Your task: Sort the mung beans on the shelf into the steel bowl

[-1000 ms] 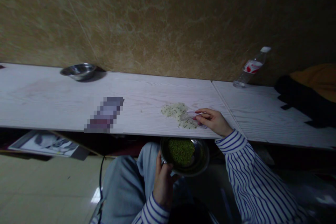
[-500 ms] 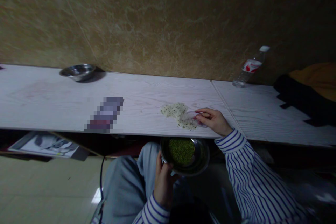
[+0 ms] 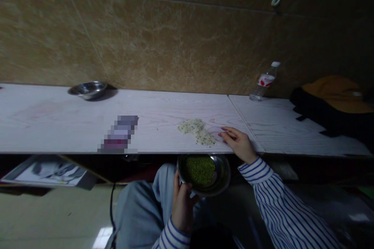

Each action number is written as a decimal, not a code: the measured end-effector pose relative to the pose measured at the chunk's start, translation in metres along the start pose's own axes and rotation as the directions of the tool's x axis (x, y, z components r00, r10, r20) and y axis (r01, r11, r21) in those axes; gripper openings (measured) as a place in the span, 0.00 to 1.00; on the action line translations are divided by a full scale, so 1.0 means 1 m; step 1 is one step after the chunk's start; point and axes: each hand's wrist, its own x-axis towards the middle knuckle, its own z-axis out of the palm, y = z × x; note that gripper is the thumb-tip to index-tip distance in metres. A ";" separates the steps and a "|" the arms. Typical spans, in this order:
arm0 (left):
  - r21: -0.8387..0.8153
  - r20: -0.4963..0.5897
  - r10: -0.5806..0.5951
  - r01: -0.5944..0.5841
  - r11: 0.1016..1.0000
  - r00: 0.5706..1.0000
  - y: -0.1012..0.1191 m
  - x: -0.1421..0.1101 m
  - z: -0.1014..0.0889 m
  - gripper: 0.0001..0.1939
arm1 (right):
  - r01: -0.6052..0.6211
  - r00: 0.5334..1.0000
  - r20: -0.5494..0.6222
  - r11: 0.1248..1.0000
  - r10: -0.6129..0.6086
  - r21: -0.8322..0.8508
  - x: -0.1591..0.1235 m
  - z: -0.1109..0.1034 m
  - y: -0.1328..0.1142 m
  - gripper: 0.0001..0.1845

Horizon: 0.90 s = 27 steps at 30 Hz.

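Observation:
My left hand [image 3: 183, 206] is closed on the rim of a steel bowl [image 3: 224, 181], held tilted just below the front edge of the table [image 3: 157, 124]. Green mung beans [image 3: 200, 169] lie in the bowl's left part. On the tabletop spreads a low pile of white rice grains mixed with green beans [image 3: 198, 132]. To the right of this pile, my right hand [image 3: 239, 144] pinches a thin, see-through plastic piece [image 3: 215, 134], whose outline is faint and whose exact kind I cannot make out.
Further left, a second steel bowl [image 3: 89, 90] stands near the wall. A blurred flat object [image 3: 119, 134] lies by the front edge. At the back right are a clear bottle [image 3: 264, 81] with a white cap and an orange and black cap [image 3: 330, 95]. Papers sit in an open drawer [image 3: 55, 169] below.
My right hand has drawn slightly to the right, away from the rice pile, with the clear piece. The bowl stays in my left hand. The camera view has tilted up and turned right.

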 end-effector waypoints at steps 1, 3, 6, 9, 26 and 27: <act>-0.003 -0.003 -0.004 0.004 1.000 1.000 0.000 -0.001 0.000 0.34 | -0.006 1.000 -0.014 1.000 0.006 -0.003 -0.003 -0.001 0.000 0.21; -0.011 -0.013 -0.016 0.016 1.000 1.000 0.001 -0.002 0.000 0.35 | -0.013 0.999 -0.032 1.000 0.013 -0.008 -0.008 -0.005 0.001 0.21; -0.025 -0.012 -0.008 0.008 1.000 1.000 0.002 -0.004 -0.001 0.36 | -0.004 1.000 0.006 0.999 0.004 -0.036 -0.015 -0.011 0.000 0.20; -0.026 -0.005 0.011 -0.012 1.000 1.000 0.002 -0.005 -0.002 0.36 | 0.028 0.997 0.070 0.997 -0.023 -0.074 -0.020 -0.016 0.000 0.18; -0.022 -0.014 -0.011 0.011 1.000 1.000 -0.001 0.000 -0.007 0.34 | 0.081 0.987 0.150 0.987 -0.060 -0.140 -0.001 -0.003 -0.003 0.14; -0.028 -0.013 -0.011 0.011 1.000 1.000 0.000 0.000 -0.006 0.34 | 0.082 0.987 0.147 0.987 -0.061 -0.137 0.001 -0.002 -0.002 0.14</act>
